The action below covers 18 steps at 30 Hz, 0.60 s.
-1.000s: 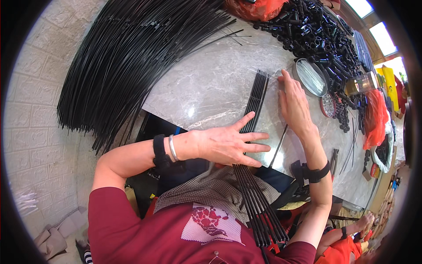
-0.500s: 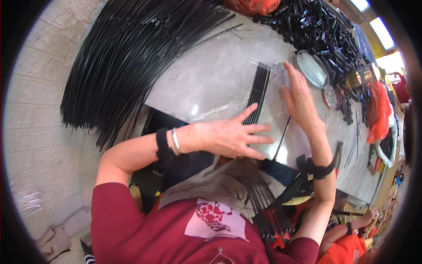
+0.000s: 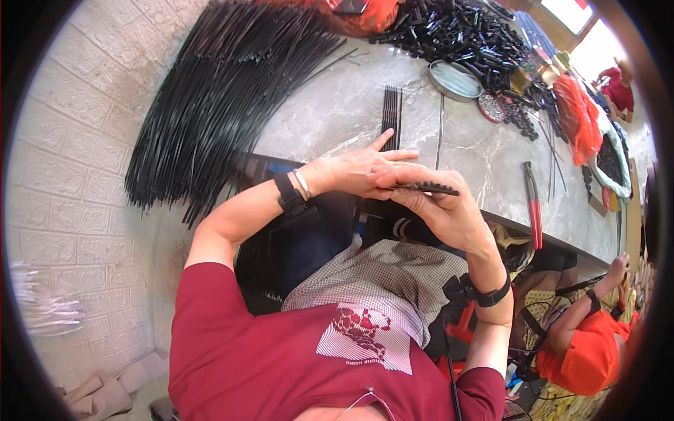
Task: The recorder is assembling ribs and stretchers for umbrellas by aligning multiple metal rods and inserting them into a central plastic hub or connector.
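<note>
Black colours the row of rods point(image 3: 390, 105), the thick sheaf point(image 3: 225, 105) and the wristbands point(image 3: 286, 191), while the tabletop point(image 3: 323, 116) is grey, streaked with white veins. The shirt point(image 3: 232, 330) is dark red with a white-and-red print point(image 3: 365, 338), the cloth point(image 3: 372, 270) finely checked in grey and white. The pliers' handles point(image 3: 536, 226) are red, the plastic bag point(image 3: 579, 126) orange-red, the pale wall point(image 3: 84, 175) brick-patterned.

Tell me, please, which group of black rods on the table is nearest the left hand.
The small, neat row of rods, partly covered by the left hand; the far larger, loose bundle lies farther left.
</note>
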Tool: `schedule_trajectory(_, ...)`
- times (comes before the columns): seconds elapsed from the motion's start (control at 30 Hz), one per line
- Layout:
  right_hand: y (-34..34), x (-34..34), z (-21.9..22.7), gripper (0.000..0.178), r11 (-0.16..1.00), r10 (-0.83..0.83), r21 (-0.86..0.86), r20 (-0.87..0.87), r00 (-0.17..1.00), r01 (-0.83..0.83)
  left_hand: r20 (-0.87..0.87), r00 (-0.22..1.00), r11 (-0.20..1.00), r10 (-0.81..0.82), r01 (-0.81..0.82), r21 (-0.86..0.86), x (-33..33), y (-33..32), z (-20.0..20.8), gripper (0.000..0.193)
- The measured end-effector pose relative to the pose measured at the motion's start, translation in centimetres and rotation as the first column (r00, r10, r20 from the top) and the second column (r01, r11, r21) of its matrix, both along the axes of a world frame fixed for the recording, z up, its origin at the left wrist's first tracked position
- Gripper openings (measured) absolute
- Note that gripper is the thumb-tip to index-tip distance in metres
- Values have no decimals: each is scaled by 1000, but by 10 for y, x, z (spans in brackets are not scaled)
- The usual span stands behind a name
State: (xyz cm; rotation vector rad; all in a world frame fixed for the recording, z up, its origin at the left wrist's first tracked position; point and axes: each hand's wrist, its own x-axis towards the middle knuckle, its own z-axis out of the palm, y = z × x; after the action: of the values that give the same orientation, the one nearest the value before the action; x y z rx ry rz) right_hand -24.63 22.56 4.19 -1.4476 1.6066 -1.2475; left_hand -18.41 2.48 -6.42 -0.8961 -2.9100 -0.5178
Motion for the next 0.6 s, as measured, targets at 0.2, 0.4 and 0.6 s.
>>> schedule_trajectory(0.2, 2, 14, 35, 13, 973, 18, -228, -72, 997, -34, -24, 999, 996, 31, -33, -88, 9, 3, 8, 65)
schedule_trajectory(0.4, 2, 10, 33, 18, 953, -39, -303, -210, 977, -27, -6, 999, 999, 47, -47, 5, 10, 8, 14, 67)
schedule_trajectory(0.6, -1, 10, 32, 15, 951, -72, -310, -186, 980, 11, 158, 987, 611, 25, -140, 779, 46, 37, 82, 30)
